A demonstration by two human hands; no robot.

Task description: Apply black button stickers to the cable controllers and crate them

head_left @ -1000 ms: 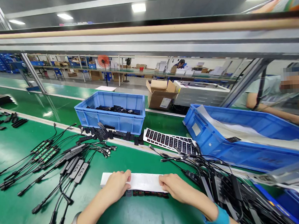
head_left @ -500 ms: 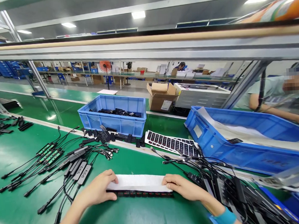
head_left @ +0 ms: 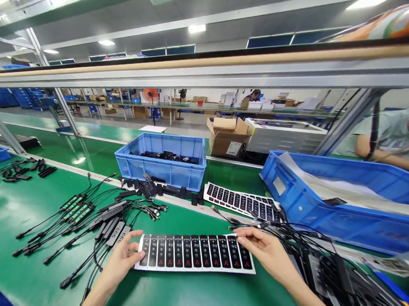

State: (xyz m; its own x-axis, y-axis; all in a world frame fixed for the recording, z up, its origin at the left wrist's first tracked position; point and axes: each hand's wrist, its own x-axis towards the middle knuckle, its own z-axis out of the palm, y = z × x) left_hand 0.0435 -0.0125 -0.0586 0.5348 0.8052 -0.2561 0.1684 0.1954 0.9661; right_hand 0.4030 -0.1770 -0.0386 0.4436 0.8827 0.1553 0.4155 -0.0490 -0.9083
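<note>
At far left I see cabled adapters fanned across the green counter. The left hand, forearm angled inward, pinches the left end of the sticker sheet, which lies face up at centre. The right hand pinches its far right corner, likely keeping the flimsy sheet flat beside the cable pile.

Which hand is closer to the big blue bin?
Right. The right hand holds the sheet at the end nearer the big blue bin; the left hand holds the far end.
</note>
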